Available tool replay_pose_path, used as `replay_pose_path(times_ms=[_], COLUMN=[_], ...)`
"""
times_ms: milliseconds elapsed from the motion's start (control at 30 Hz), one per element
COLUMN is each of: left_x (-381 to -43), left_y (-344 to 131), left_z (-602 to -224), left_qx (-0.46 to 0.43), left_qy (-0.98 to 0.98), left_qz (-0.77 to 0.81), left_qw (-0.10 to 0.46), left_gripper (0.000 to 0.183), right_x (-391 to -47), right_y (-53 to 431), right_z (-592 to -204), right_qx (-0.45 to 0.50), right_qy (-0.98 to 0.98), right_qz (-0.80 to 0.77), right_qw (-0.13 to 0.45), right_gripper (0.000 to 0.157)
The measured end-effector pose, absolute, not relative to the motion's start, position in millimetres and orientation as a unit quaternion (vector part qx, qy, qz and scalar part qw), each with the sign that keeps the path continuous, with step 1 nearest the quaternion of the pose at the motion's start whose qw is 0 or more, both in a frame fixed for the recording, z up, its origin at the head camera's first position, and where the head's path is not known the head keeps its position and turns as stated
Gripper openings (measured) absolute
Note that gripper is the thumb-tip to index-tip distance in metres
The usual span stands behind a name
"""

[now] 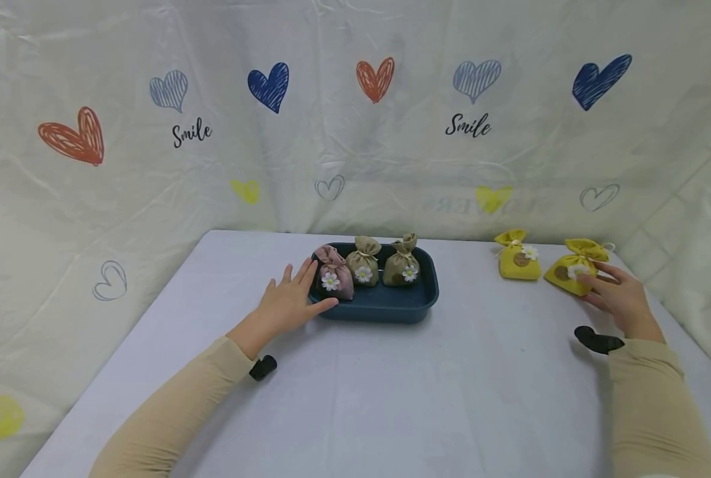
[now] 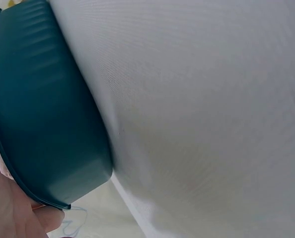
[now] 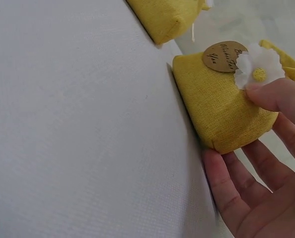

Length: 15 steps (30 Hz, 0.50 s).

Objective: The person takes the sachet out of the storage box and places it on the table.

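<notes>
At the right, my right hand (image 1: 621, 299) holds a yellow drawstring pouch (image 1: 570, 273), which leans over. In the right wrist view, the thumb lies by its white flower (image 3: 259, 69) and the fingers reach along its lower side. A second yellow pouch (image 1: 519, 262) stands just left of it. My left hand (image 1: 285, 302) rests at the left end of a dark teal tray (image 1: 379, 313), its fingers spread and fairly straight at the rim. Inside the tray sit a pink pouch (image 1: 342, 282), a beige pouch (image 1: 364, 257) and another beige pouch (image 1: 399, 265), each with a daisy.
A white cloth covers the table (image 1: 391, 398). Behind it hangs a pale curtain (image 1: 391, 153) printed with hearts and "Smile". A dark strap end (image 1: 263, 367) sticks out at the left wrist, and a black piece (image 1: 597, 340) at the right wrist.
</notes>
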<state>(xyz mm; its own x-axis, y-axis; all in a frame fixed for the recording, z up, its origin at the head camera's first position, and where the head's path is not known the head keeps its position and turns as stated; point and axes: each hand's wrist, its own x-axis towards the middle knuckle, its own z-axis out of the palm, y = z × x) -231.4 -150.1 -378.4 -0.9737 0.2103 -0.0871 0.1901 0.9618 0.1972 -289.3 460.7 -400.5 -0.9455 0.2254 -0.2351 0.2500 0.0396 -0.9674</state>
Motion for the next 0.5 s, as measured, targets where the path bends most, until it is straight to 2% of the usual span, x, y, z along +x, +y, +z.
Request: replay_pose_path(times_ms=[500], left_x=[-232.8], left_y=[-151.4], left_z=[-381.3], left_qx=[0.100], left_qy=[0.989], left_qz=[0.097], left_qw=[0.052], left_gripper=[0.104], right_x=[-289.8], right_y=[461.5], right_z=[-400.9], right_qx=[0.142], right_qy=[0.806], right_qz=[-0.574], right_qw=[0.015], right_gripper=[0.092])
